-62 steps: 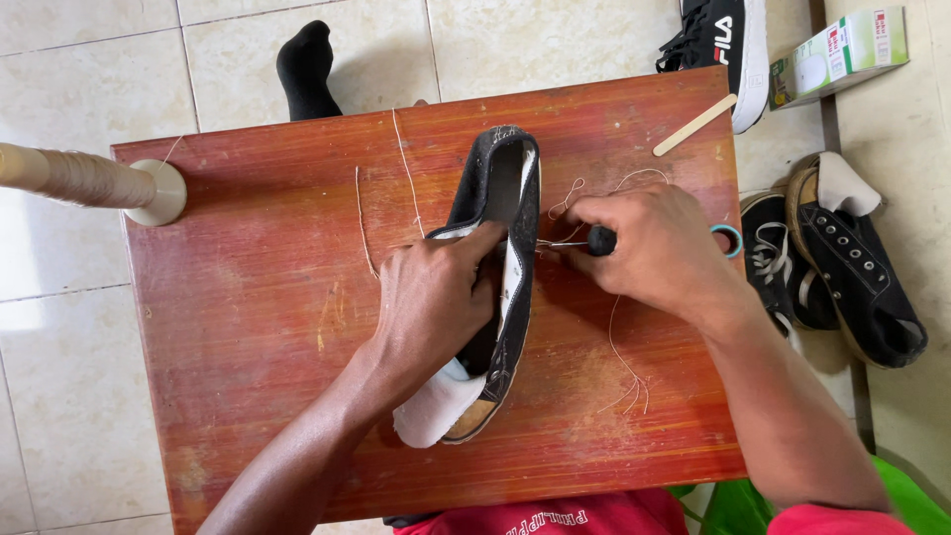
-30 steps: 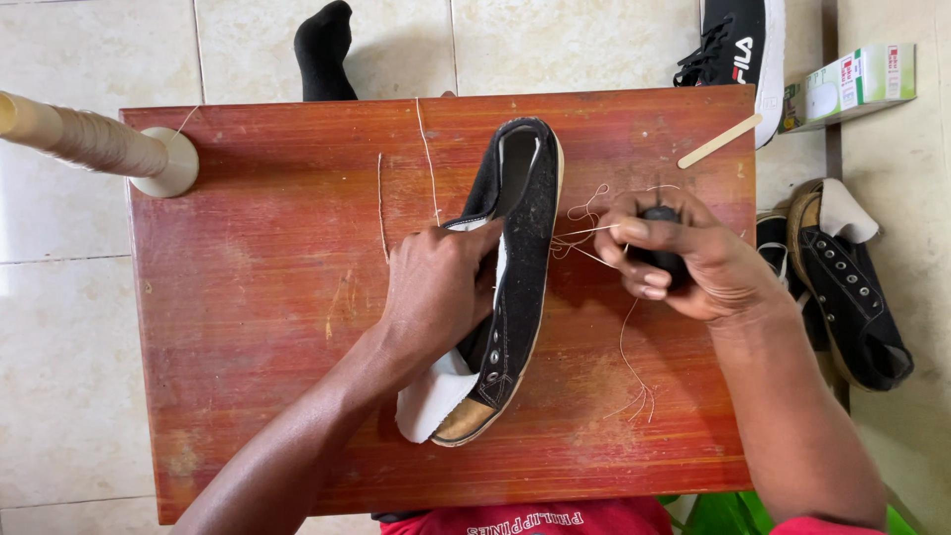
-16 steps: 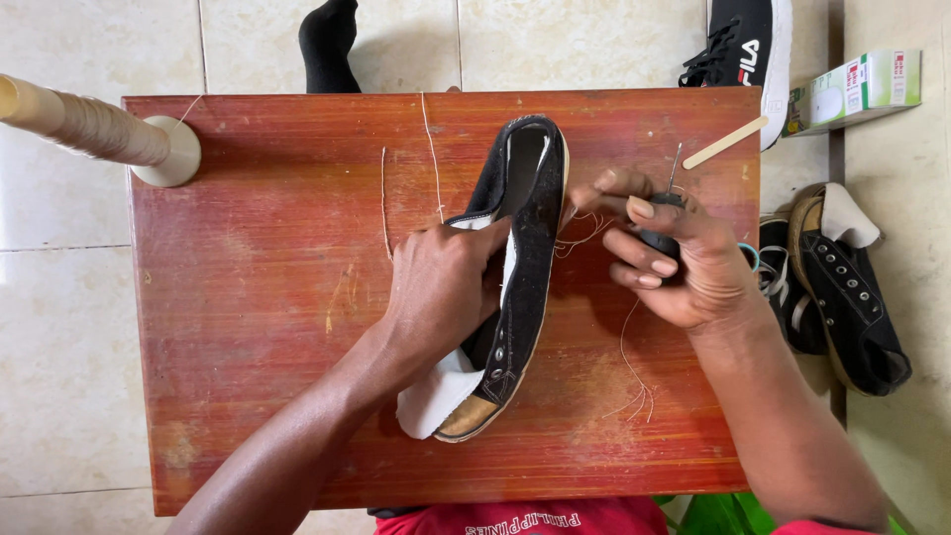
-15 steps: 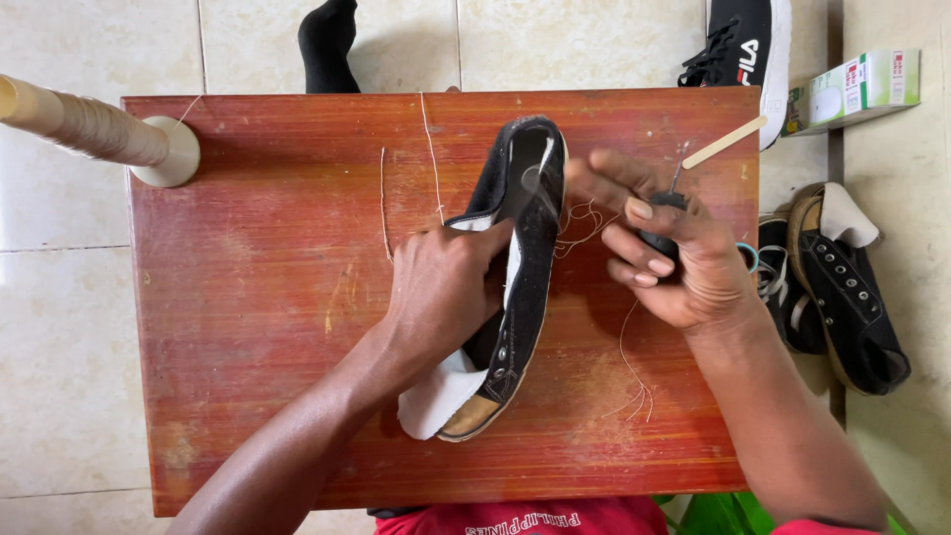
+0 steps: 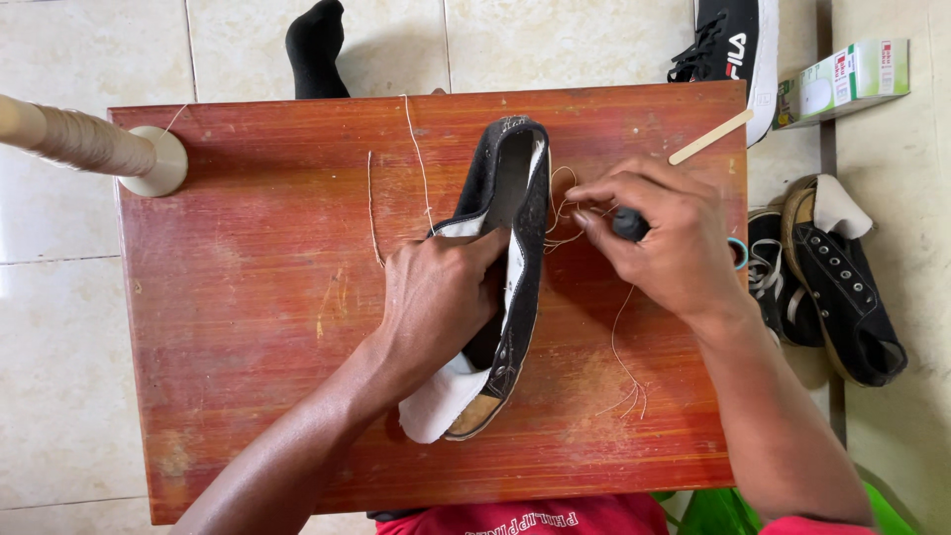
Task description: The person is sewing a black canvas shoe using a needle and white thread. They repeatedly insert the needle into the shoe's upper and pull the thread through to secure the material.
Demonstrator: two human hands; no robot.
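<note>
A black shoe (image 5: 510, 193) with a white sole edge lies on its side in the middle of a red-brown wooden table (image 5: 248, 297). My left hand (image 5: 436, 292) grips the shoe around its middle and holds it down. My right hand (image 5: 664, 238) is to the right of the shoe, closed around a black-handled tool (image 5: 629, 226) whose tip points at the shoe's side. Loops of pale thread (image 5: 563, 213) run between the shoe and my right fingers. A loose thread end (image 5: 626, 372) trails over the table below my right hand.
A cone of pale thread (image 5: 94, 144) stands at the table's far left corner. A flat wooden stick (image 5: 710, 137) lies at the far right corner. Black shoes (image 5: 837, 277) sit on the tiled floor to the right, a small box (image 5: 847, 79) and another shoe (image 5: 733, 45) beyond. A socked foot (image 5: 315, 45) shows behind the table.
My right hand has drawn back to the right from the shoe and come in again toward its side with the tool and thread. My left hand has kept its hold on the shoe.
</note>
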